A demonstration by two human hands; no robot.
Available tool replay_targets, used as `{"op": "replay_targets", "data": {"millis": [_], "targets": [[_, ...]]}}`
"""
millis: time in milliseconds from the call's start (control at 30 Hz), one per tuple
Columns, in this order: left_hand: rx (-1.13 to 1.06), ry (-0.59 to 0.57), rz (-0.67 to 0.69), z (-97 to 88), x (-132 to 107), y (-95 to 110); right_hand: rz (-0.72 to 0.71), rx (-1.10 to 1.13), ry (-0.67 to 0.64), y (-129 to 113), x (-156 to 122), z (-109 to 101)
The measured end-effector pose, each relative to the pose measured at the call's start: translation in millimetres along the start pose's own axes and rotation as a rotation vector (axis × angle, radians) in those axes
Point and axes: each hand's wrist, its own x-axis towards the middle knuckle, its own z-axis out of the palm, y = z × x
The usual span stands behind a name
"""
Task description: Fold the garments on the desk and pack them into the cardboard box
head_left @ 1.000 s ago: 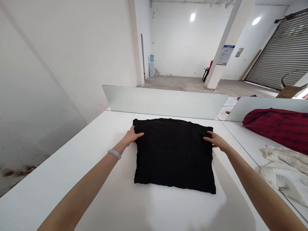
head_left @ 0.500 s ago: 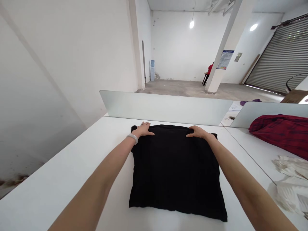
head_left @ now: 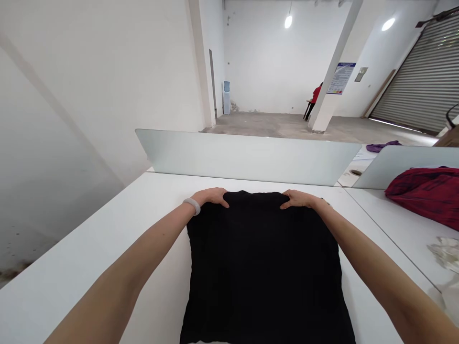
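Drawn lower in the frame since the earlier views, the soft black folded garment [head_left: 263, 272] now runs off the bottom edge, and the hands have been brought closer together along its far edge. Its long axis is laid toward the person, so the bulk of the cloth extends down the frame from the fingers [head_left: 218, 197], not beyond them. The far corners are held under the left hand [head_left: 210, 196], marked by a pale bangle [head_left: 192, 206], and the right hand [head_left: 299, 198], with neither hand clearly nearer. The fingers are pressed together and curled over the cloth; whether it is being pinched cannot be told, as the thumbs are hidden.

The garment is laid on a white worktop [head_left: 107, 224], and nothing is seen between it and the hands. Beyond its far edge, a pale upright panel [head_left: 244, 157] is set along the worktop. A dark red plaid cloth [head_left: 426, 196] and a crumpled white cloth [head_left: 446, 253] are placed well to the right. A person in a red top [head_left: 314, 98] is seen far off, by a pillar, in the upper right of the frame.
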Motion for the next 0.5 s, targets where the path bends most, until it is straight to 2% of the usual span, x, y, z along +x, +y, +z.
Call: {"op": "replay_targets", "data": {"millis": [167,367,500], "targets": [[-0.014,-0.030,0.011,6.0,-9.9,5.5,-0.019,0.143,-0.125,-5.9,-14.3,-0.1],[0.052,0.048,-0.024,14.4,-12.1,5.0,0.013,-0.013,0.030,-7.5,-13.6,12.1],[0.125,0.108,-0.027,16.7,-16.8,10.6,0.013,-0.050,0.029,-12.0,-15.2,15.9]]}}
